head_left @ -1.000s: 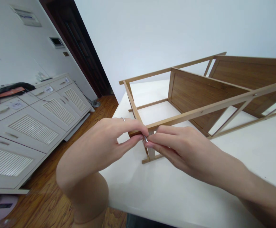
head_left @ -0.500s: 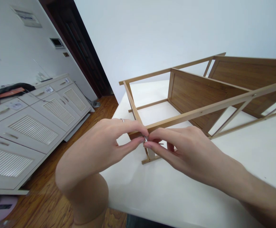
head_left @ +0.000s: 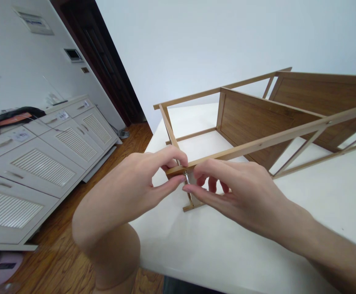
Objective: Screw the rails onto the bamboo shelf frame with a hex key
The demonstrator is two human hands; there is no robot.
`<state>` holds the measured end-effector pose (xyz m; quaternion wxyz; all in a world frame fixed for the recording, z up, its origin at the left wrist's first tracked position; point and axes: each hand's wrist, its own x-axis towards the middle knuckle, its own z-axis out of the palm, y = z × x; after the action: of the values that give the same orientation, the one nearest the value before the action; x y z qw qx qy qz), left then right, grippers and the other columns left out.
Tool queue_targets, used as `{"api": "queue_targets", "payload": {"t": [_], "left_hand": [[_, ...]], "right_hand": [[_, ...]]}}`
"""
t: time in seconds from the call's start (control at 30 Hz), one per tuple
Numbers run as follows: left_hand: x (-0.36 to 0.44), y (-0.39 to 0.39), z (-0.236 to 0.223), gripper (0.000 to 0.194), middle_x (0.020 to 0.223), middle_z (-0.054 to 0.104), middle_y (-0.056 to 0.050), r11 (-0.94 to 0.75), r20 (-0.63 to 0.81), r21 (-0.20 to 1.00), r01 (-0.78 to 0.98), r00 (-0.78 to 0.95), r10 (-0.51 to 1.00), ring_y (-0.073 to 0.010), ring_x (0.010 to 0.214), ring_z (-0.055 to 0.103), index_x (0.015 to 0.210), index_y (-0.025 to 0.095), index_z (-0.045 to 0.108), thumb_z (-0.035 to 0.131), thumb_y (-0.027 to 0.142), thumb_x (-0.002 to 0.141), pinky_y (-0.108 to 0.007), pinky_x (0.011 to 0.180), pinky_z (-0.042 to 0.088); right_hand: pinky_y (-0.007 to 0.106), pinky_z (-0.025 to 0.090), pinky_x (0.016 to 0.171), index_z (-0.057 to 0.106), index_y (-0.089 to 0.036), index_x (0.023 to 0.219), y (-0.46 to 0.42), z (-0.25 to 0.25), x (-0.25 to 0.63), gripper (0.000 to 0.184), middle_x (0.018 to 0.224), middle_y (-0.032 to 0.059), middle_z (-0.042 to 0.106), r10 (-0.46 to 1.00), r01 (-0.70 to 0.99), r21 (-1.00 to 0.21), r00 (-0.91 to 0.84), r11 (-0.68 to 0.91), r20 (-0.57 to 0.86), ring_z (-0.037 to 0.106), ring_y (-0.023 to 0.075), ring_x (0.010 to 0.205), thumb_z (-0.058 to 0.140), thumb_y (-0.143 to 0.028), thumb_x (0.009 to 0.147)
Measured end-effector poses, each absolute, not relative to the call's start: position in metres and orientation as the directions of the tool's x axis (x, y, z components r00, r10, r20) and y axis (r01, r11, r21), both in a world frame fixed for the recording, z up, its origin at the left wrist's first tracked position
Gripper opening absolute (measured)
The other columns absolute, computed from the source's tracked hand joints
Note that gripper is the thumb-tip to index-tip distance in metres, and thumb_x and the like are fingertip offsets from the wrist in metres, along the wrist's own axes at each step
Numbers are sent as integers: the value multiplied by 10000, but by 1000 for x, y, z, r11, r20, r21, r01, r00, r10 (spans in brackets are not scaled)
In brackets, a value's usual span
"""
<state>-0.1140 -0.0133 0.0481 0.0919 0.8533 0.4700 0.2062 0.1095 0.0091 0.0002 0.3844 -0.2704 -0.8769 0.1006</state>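
A small shiny metal screw [head_left: 186, 178] stands at the underside of the near rail, by the corner of a wooden shelf frame [head_left: 242, 152]. The frame lies on its side on the white table [head_left: 227, 245]. My left hand [head_left: 135, 179] closes around the rail's end, index finger on top and thumb below, the thumb tip against the screw. My right hand [head_left: 242, 192] is beside the screw with fingers loosely curled. Its thumb tip is at the screw's lower end, with a gap between thumb and index finger. Part of the screw is hidden by my fingertips.
Brown shelf panels [head_left: 254, 126] stand across the frame, which extends to the right. A white wall [head_left: 227, 41] rises behind the table. On the left, a white cabinet [head_left: 43, 163] stands on the wooden floor [head_left: 64, 257], with a dark bag [head_left: 15, 120] on top.
My left index finger has lifted from the screw onto the top of the rail. My right thumb and index finger have parted, showing more of the screw. The frame has hardly moved.
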Motion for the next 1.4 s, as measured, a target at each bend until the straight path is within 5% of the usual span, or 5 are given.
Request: {"api": "queue_targets", "payload": {"t": [0.37, 0.7, 0.97, 1.17, 1.4], "left_hand": [[-115, -12, 47, 112, 928, 776, 80, -536, 278, 339, 773, 462, 842, -101, 772, 707, 1062, 285, 646, 657, 263, 953, -203, 700, 497], [-127, -27, 53, 162, 932, 775, 67, -475, 260, 359, 804, 403, 878, -112, 792, 733, 1116, 311, 644, 612, 416, 997, -169, 604, 533], [-135, -44, 49, 306, 1046, 729, 36, -508, 356, 157, 847, 432, 829, -146, 851, 707, 1110, 305, 622, 718, 523, 918, -248, 695, 535], [-123, -49, 46, 89, 722, 694, 111, -520, 290, 183, 835, 460, 840, -75, 571, 627, 954, 303, 697, 681, 390, 962, -208, 568, 453], [-121, -47, 52, 89, 884, 776, 93, -558, 345, 168, 813, 481, 806, -79, 691, 700, 996, 288, 714, 629, 265, 988, -178, 677, 517]], "right_hand": [[197, 387, 547, 659, -227, 1087, 14, -14, 111, 151, 768, -46, 714, 352, 283, -216, -647, 935, 676, 600, 76, 606, 524, -173, 1047], [190, 478, 600, 649, -227, 1093, 17, -10, 114, 94, 865, -43, 796, 435, 282, -337, -677, 898, 593, 713, 92, 674, 678, -235, 1003], [227, 432, 607, 682, -210, 991, 21, -12, 112, 119, 828, -22, 770, 358, 332, -169, -670, 928, 651, 700, 109, 684, 631, -308, 1035], [210, 423, 604, 721, -191, 912, 19, -9, 108, 236, 773, -17, 750, 302, 359, -84, -609, 929, 733, 669, 84, 645, 594, -327, 1058], [204, 444, 606, 736, -188, 911, 15, -8, 109, 194, 795, -18, 744, 313, 358, -103, -600, 928, 736, 657, 72, 633, 611, -259, 1040]]}}
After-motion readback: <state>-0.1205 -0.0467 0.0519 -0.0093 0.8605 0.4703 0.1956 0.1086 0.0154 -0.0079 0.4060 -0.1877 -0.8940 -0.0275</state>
